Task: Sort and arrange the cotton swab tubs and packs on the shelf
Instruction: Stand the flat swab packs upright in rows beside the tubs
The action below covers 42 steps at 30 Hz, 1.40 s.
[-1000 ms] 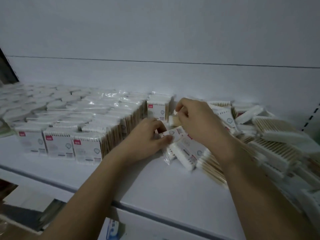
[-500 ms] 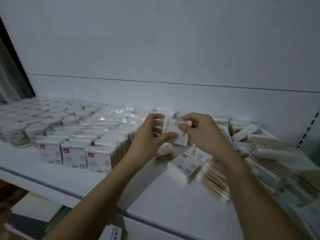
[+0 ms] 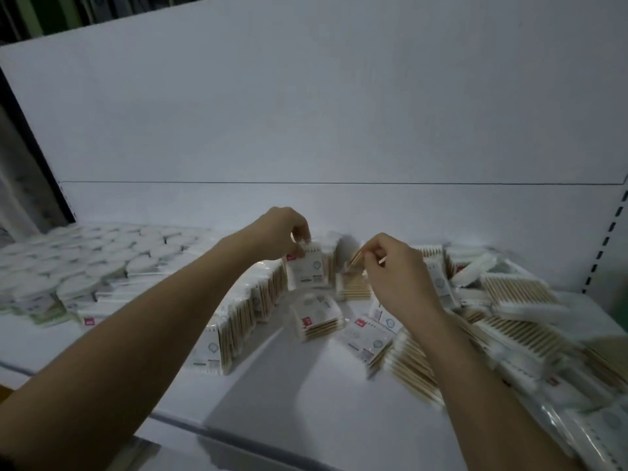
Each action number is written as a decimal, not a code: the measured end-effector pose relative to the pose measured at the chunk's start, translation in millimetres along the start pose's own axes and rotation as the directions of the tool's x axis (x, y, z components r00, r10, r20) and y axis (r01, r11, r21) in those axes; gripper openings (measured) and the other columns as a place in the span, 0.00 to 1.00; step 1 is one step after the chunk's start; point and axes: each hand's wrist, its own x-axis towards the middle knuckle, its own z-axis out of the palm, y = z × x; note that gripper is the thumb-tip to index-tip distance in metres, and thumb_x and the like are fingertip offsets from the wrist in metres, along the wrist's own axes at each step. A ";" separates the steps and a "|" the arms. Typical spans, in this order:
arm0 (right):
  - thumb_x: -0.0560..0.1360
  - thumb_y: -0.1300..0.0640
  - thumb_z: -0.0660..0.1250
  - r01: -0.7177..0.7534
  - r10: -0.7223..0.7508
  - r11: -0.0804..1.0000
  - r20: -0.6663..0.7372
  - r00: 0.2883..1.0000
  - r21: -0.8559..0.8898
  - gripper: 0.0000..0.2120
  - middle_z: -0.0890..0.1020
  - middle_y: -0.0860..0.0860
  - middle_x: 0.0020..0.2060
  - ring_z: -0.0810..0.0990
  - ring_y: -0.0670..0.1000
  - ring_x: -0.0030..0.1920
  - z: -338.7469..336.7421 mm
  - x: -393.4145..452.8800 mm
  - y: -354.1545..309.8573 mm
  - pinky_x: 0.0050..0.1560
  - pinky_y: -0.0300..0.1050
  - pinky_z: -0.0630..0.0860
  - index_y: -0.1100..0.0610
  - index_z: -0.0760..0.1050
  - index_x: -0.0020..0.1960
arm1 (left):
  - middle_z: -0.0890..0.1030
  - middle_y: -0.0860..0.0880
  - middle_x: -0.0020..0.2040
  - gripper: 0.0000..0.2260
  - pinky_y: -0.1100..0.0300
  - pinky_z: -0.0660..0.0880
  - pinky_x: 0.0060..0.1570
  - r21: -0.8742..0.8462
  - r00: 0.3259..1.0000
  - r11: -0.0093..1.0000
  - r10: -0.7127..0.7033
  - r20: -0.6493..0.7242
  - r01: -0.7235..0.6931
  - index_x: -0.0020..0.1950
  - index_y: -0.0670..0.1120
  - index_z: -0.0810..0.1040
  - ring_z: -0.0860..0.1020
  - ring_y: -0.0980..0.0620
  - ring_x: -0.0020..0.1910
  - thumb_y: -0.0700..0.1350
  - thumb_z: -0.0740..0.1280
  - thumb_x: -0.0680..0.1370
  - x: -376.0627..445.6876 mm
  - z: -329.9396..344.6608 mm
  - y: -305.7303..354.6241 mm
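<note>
Both hands are raised over the back of the white shelf (image 3: 306,396). The left hand (image 3: 282,232) is curled downward, and its fingers (image 3: 303,236) are pinched on the top edge of an upright swab pack (image 3: 307,268) standing at the rear end of the ordered row of packs (image 3: 238,321). The right hand (image 3: 397,266) is held just beside it; its fingers (image 3: 372,254) are closed on a second pack (image 3: 350,258), which is blurred, so the exact grip cannot be made out beyond a pinch at its upper edge.

A single flat pack (image 3: 317,317) is seen lying on the shelf between the two forearms. To the right, a loose heap of packs (image 3: 509,321) is spread unsorted, wooden sticks showing through the clear wrap, some packs tilted on others. At far left, round white-lidded tubs (image 3: 112,253) are set close together in rows, touching the row of packs. A white back panel (image 3: 323,113) is seen behind everything.
</note>
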 end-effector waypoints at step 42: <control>0.81 0.62 0.61 -0.157 0.164 0.986 0.344 0.924 -0.051 0.08 0.78 0.48 0.41 0.84 0.52 0.33 18.4 -12.9 -8.8 0.41 0.57 0.84 0.52 0.77 0.49 | 0.69 0.48 0.71 0.34 0.52 0.65 0.65 -0.150 0.984 0.980 -0.146 -0.105 0.130 0.74 0.48 0.65 0.63 0.47 0.68 0.66 0.65 0.74 -83.1 120.5 15.3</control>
